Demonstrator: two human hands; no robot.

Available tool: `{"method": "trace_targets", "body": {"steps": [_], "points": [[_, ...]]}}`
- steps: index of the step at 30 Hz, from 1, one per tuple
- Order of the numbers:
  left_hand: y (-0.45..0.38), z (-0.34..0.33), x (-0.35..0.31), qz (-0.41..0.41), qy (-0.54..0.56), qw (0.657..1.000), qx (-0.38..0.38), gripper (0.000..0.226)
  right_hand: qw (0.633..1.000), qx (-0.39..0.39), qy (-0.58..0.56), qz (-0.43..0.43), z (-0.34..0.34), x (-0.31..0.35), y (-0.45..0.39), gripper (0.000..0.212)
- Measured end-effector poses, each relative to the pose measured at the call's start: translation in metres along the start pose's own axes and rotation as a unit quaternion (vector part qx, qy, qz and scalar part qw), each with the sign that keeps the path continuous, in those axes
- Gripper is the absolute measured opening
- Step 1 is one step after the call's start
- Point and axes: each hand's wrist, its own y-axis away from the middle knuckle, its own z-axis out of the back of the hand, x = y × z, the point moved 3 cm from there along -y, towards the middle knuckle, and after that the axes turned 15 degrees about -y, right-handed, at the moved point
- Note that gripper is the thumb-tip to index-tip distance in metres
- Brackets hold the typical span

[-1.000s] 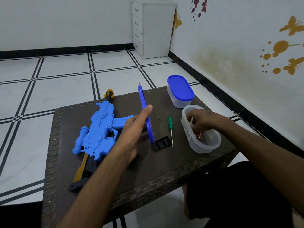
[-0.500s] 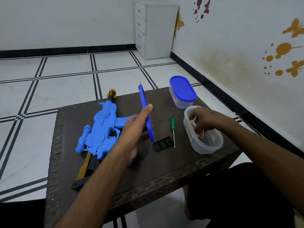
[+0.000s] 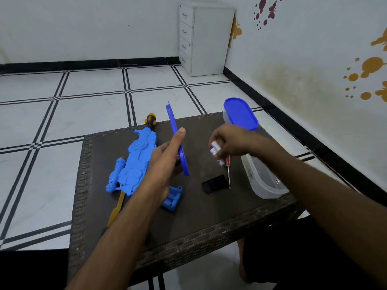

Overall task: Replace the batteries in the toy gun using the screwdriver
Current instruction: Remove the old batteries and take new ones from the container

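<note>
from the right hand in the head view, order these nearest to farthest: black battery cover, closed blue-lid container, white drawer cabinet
1. Black battery cover: on the table, just below the right hand in the head view.
2. Closed blue-lid container: at the table's far right corner, behind the hand; close to the cover's rank, so this order is tentative.
3. White drawer cabinet: on the floor against the far wall, plainly farthest.

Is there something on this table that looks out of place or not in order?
Nothing looks spilled or broken. The toy gun lies partly over the far edge of the table, its yellow tip past the rim. Its black battery cover lies loose beside the screwdriver, as the task would need.
</note>
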Motion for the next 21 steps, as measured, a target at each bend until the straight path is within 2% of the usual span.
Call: {"method": "trace_targets", "body": {"steps": [3,6,9,14,21], "points": [[0.0,0.014,-0.002,-0.029,-0.019,0.999,-0.032,0.046,0.999,0.035,0.031,-0.018,-0.035,-0.007,-0.02,0.043],[-0.001,0.02,-0.006,-0.044,-0.038,0.998,-0.039,0.042,0.999,0.005,0.04,-0.008,-0.033,-0.011,-0.025,0.041],[0.001,0.038,0.001,-0.041,-0.043,0.996,-0.062,0.042,0.998,0.021,0.059,0.011,-0.042,-0.001,-0.03,0.043],[-0.002,0.041,0.008,-0.028,-0.05,0.997,-0.055,0.043,0.998,0.026,0.062,0.016,-0.049,0.002,-0.035,0.047],[-0.002,0.025,0.016,-0.029,-0.069,0.997,-0.023,0.039,0.998,0.015,0.036,0.047,-0.045,0.0,-0.024,0.028]]}}
